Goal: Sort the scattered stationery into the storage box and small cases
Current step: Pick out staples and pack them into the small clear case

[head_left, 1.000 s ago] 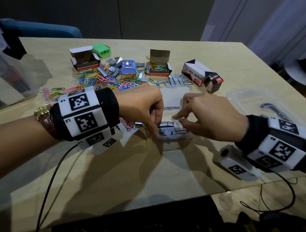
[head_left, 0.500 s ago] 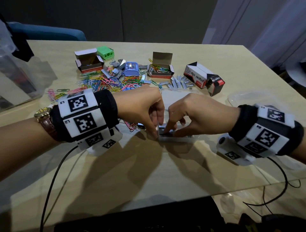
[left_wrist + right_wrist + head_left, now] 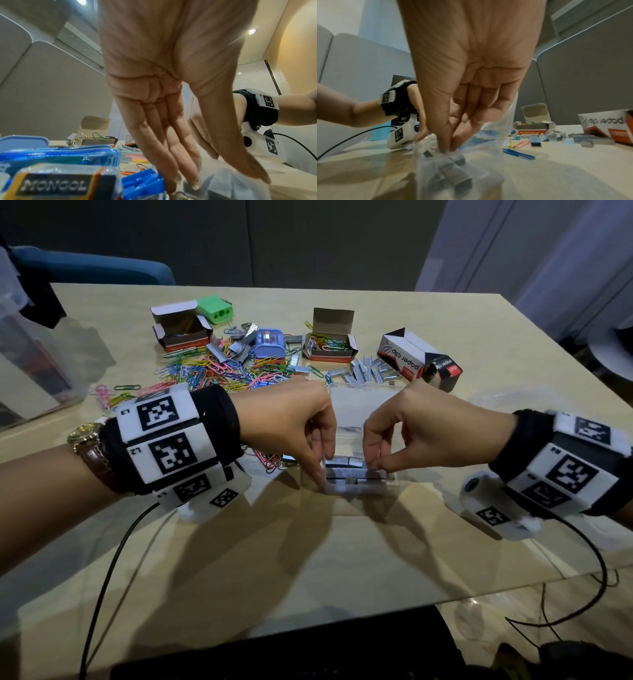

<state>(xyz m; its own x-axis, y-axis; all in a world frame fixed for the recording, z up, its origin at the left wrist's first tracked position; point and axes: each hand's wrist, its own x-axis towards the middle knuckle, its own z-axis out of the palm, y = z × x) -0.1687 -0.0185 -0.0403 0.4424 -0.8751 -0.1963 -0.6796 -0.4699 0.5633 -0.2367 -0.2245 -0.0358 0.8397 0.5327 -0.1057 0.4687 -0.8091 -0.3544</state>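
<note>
Clear glossy plastic case (image 3: 359,491), grey metal staples (image 3: 342,463) (faint sheen), smooth reflective table (image 3: 308,559), matt cardboard box (image 3: 334,320)

Bare table (image 3: 308,559) on the near side leaves a hand room, while paper clips (image 3: 219,371), staple strips (image 3: 368,371) and boxes (image 3: 411,356) crowd the far side.

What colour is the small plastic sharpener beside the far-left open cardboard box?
Bright green. The small plastic sharpener shows best in the head view.
</note>
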